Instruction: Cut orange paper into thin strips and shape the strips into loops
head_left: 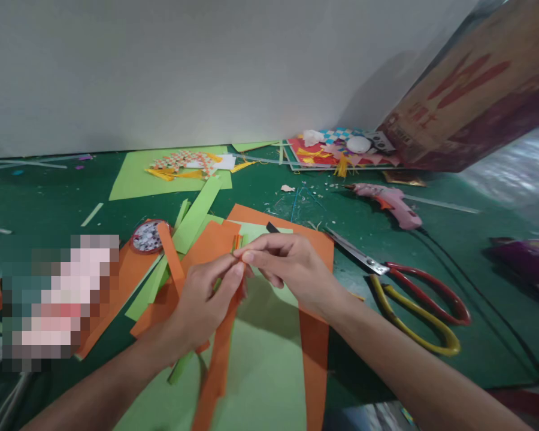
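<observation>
Both my hands meet over a stack of light green sheets [269, 371] and orange sheets [314, 353]. Thumb and fingers of my left hand [211, 290] are pinched on folded orange and green paper strips [238, 241], whose short upper end sticks up past the fingertips. My right hand [291, 260] pinches the same strips from the other side, fingertips touching those of the left. A long orange strip [220, 365] runs down below the hands, with a green edge beside it. The exact fold is hidden by my fingers.
Right of the sheets lie scissors [381, 267] with red and yellow handles and a pink glue gun [390, 202] with a black cord. A dish of sequins [148, 236] and loose strips [197, 215] lie left. Woven paper crafts [184, 164] and a box [467, 90] stand behind.
</observation>
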